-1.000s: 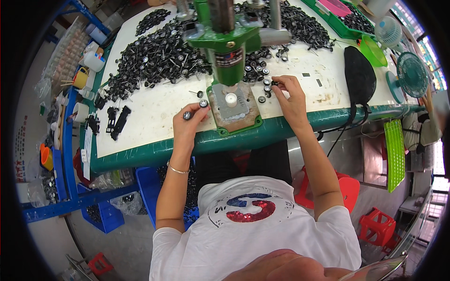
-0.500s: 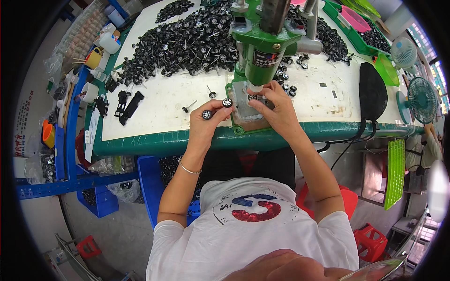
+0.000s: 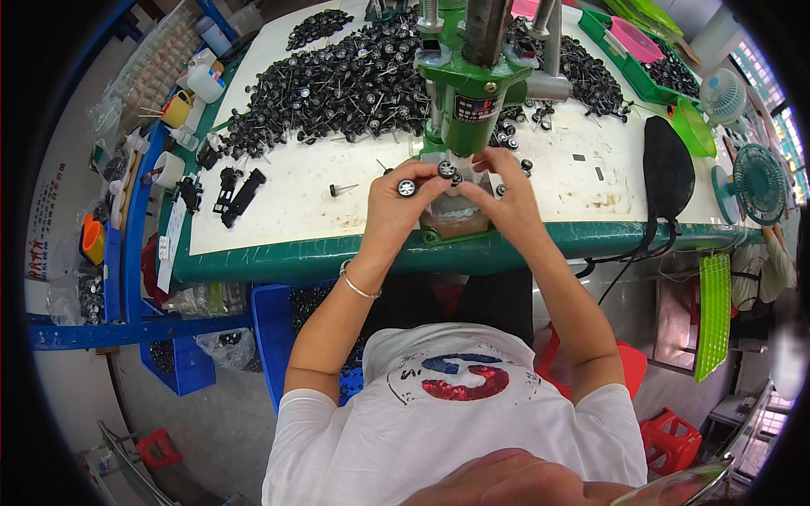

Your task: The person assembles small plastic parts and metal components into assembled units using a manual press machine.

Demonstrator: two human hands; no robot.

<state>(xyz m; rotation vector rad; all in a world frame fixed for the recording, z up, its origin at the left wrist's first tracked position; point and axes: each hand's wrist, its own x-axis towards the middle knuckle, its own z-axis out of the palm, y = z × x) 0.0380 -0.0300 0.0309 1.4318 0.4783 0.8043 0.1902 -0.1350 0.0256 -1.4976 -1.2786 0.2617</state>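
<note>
My left hand [image 3: 393, 202] is closed on small black toy wheels with silver hubs. One toy wheel [image 3: 406, 187] shows between its fingers, and another wheel [image 3: 446, 169] is at its fingertips, under the head of a green bench press [image 3: 472, 118]. My right hand [image 3: 510, 196] is curled at the other side of the press base [image 3: 456, 228], with a small wheel [image 3: 501, 190] showing inside its fingers. Its thumb reaches toward a further wheel beside the left fingertips. Hands partly hide the grey fixture. A wheel with a thin axle [image 3: 342, 189] lies left of my left hand.
A large heap of wheels on axles [image 3: 337, 93] covers the table's far side. Black plastic chassis parts [image 3: 242, 198] lie at left. At right are a black bag [image 3: 668, 169], a green tray [image 3: 629, 51] and fans [image 3: 757, 183]. A blue bin [image 3: 274, 329] stands below the table edge.
My left hand has moved right and slightly up, bringing its wheels under the press head. My right hand stays by the fixture, its thumb and fingers slightly shifted.
</note>
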